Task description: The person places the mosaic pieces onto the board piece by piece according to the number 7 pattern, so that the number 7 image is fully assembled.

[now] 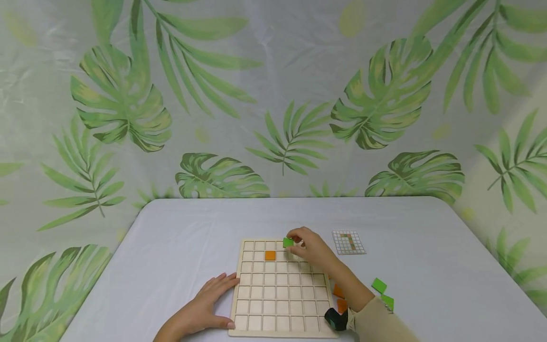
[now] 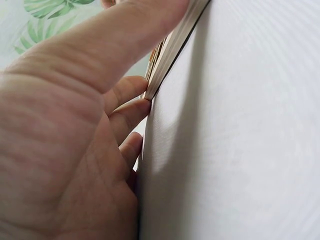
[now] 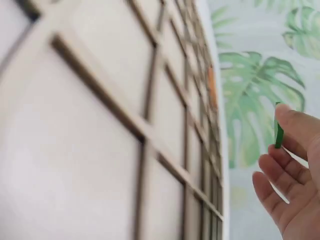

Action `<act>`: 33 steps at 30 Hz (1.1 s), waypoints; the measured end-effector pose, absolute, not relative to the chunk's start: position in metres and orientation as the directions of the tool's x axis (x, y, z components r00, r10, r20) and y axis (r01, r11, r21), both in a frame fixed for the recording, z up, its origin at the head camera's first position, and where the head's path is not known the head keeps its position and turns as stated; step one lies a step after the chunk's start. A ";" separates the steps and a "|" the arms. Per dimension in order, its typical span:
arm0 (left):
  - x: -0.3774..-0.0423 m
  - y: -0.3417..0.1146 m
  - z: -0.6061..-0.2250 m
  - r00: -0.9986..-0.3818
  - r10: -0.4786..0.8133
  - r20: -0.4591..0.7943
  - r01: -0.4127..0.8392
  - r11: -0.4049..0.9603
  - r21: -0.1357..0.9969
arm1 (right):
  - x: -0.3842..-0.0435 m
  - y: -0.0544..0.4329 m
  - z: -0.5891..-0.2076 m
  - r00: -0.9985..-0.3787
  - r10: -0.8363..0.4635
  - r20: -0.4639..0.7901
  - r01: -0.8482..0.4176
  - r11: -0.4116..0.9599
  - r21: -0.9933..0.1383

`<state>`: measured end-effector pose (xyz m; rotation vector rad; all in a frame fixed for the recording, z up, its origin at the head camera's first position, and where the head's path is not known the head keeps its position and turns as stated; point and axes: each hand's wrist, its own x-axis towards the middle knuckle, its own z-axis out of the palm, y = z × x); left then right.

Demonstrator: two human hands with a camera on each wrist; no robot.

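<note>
pinched between thumb and fingertips of the right hand point(image 1: 314, 249), a green tile point(image 1: 288, 242) is held above the far part of the wooden board point(image 1: 269, 293). it is flat, square and bright green on its face; the right wrist view shows it edge-on as a thin, darker green strip, with a gap between it and the board.

nearest, a pale sleeve point(image 1: 380, 320) covers the right forearm, and a small dark object point(image 1: 335, 319) sits at its cuff, over the board's near right corner. the left hand point(image 1: 211, 297) lies with fingers extended, holding nothing, its fingertips and thumb against the board's left edge.

just right of the board, orange tiles point(image 1: 342, 305) lie partly hidden by the right forearm. farther right, two loose green tiles point(image 1: 387, 302) lie corner close to corner on the white tablecloth point(image 1: 205, 223).

the board is pale wood, split into small squares by thin raised ridges. one orange tile point(image 1: 270, 255) fills a square in the second row from the far side, third from the left.

beyond the tiles, right of the right hand, is a white card point(image 1: 349, 242) printed with a grid and a bent line of coloured squares. behind the table hangs a pale cloth point(image 1: 295, 71) with green leaves.
</note>
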<state>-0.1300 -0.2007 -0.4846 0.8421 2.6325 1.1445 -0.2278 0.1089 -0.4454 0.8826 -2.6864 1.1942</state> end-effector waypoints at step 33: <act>-0.130 -0.201 -0.487 -0.825 0.556 0.105 0.465 0.561 0.685 | -0.218 0.109 -0.454 -0.857 -0.484 0.176 -0.456 0.553 -0.697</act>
